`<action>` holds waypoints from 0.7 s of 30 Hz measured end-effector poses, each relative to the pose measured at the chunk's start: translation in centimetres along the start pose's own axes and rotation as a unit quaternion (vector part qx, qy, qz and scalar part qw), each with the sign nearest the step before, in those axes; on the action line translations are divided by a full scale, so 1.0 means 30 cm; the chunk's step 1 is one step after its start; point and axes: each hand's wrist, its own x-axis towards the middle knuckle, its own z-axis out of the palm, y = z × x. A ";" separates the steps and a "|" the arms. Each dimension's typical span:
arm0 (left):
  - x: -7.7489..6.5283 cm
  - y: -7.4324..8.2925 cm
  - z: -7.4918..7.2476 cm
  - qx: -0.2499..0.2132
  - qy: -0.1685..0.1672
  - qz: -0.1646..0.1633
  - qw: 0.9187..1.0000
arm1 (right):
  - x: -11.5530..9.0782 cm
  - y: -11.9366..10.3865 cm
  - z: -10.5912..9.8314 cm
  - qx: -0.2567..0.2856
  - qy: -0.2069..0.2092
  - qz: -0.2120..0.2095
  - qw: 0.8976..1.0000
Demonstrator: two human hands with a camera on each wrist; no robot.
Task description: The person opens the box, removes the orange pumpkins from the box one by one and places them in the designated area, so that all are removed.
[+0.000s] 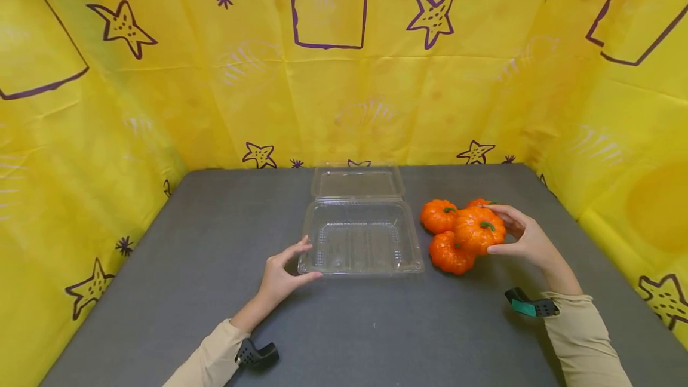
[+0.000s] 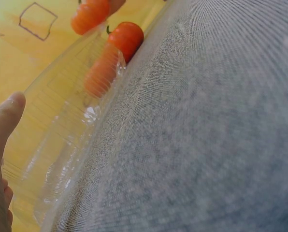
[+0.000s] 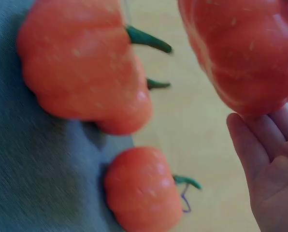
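A clear plastic clamshell container [image 1: 357,264] lies on the table with its lid [image 1: 357,183] folded back. My left hand [image 1: 283,267] holds its near left corner, thumb at the front edge and fingers at the left side. To the right, my right hand [image 1: 529,243] grips an orange toy pumpkin [image 1: 475,229] with a green stem, raised above the others. In the right wrist view this pumpkin [image 3: 250,53] rests against the fingertips. Three more pumpkins sit below it: one at the back left [image 1: 438,215], one at the front [image 1: 450,255], and one mostly hidden behind [image 1: 478,202].
The dark grey table [image 1: 355,333] runs back to a yellow cloth backdrop [image 1: 344,88] with purple star drawings, which also hangs at both sides. Black wrist mounts [image 1: 258,354] sit on both forearms at the beige sleeves [image 1: 583,339].
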 end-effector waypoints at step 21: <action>-0.001 0.001 0.001 -0.001 0.008 0.006 1.000 | -0.084 0.050 -0.141 0.001 -0.004 0.071 0.997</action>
